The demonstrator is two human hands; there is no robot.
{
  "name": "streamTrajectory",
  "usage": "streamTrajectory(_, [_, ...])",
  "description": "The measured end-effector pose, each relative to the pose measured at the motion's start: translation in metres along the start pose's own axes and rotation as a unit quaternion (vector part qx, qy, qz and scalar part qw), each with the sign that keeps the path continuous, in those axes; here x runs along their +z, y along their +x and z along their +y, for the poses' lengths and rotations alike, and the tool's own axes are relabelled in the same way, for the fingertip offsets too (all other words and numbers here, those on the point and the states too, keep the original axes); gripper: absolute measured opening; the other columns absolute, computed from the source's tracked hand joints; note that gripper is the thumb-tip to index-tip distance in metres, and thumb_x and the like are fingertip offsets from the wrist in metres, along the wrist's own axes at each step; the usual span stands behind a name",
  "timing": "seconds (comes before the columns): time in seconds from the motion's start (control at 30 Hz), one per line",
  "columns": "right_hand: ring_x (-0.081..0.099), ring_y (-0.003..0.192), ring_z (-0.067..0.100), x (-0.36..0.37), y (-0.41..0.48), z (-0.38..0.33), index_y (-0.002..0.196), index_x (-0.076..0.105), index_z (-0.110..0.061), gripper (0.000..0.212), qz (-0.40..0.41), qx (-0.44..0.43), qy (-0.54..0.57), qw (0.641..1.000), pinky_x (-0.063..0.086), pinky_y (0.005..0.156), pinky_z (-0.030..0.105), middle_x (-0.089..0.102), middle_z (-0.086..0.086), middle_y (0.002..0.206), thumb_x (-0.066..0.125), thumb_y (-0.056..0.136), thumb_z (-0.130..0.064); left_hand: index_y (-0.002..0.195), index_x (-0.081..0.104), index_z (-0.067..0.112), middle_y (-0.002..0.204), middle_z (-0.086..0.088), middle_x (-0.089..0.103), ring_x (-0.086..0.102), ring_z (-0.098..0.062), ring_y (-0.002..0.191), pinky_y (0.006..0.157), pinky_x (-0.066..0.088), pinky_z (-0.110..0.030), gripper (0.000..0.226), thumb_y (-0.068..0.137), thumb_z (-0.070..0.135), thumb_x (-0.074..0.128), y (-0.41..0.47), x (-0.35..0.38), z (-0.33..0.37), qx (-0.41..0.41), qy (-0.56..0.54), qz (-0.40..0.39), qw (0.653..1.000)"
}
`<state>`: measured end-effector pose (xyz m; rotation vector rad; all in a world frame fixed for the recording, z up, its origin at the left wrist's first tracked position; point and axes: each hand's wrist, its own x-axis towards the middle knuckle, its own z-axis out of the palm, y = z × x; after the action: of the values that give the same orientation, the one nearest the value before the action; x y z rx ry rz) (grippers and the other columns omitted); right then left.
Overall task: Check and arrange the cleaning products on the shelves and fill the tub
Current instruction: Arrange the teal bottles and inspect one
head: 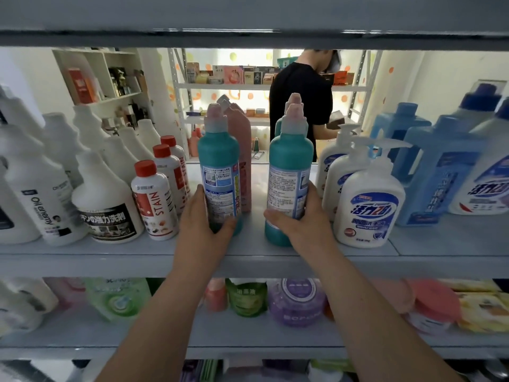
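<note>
While both stand upright on the pale grey middle shelf (248, 257), two smooth cylindrical plastic bottles with pink caps and printed labels are each gripped low on the body. The left hand (205, 216) curls round the left teal bottle (219, 161), thumb across its front. The right hand (300, 219) wraps the right teal bottle (290, 161), its fingers (312, 191) closed round the side. The plastic is opaque, so how full either is cannot be told. A flat-sided pink bottle (243, 139) stands just behind the left one. To the left are white red-capped bottles (154, 199) marked STAIN, and rounded white spray-type bottles (104, 199). To the right stand white pump bottles (369, 205), then angular blue jugs (438, 175). The shelf below carries a soft green pouch (118, 299) and a round purple tub (297, 301).
</note>
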<state>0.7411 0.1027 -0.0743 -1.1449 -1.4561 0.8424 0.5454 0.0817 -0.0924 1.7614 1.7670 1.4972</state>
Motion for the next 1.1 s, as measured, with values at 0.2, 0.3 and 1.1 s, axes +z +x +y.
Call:
streamTrajectory(0.2, [0.070, 0.113, 0.010, -0.011, -0.054, -0.009, 0.132, 0.055, -0.043, 0.052, -0.048, 0.037, 0.177, 0.982, 0.056, 0.101, 0.045, 0.071, -0.015, 0.123, 0.080, 0.087, -0.035, 0.125, 0.057, 0.041, 0.117, 0.013, 0.062, 0.062, 0.000, 0.105, 0.079, 0.057, -0.019, 0.040, 0.092, 0.022, 0.069, -0.079, -0.009, 0.057, -0.036, -0.162, -0.080, 0.983])
streamTrajectory(0.3, [0.072, 0.112, 0.021, -0.015, -0.088, -0.012, 0.128, 0.058, -0.041, 0.049, -0.069, 0.078, 0.289, 0.952, 0.057, 0.097, 0.052, 0.073, -0.006, 0.123, 0.079, 0.084, -0.046, 0.126, 0.052, 0.043, 0.114, 0.020, 0.061, 0.064, -0.002, 0.106, 0.077, 0.058, -0.024, 0.054, 0.082, 0.032, 0.080, -0.118, 0.001, 0.080, -0.059, -0.203, -0.136, 0.968])
streamTrajectory(1.1, [0.075, 0.093, 0.030, -0.011, -0.206, 0.008, 0.132, 0.058, -0.019, 0.058, -0.101, 0.250, 0.387, 0.882, 0.063, 0.077, 0.044, 0.075, 0.012, 0.112, 0.070, 0.079, -0.038, 0.117, 0.057, 0.032, 0.100, -0.004, 0.072, 0.072, -0.018, 0.068, 0.044, 0.047, -0.029, 0.025, 0.095, 0.042, 0.063, -0.234, -0.026, 0.085, -0.316, -0.206, -0.197, 0.905])
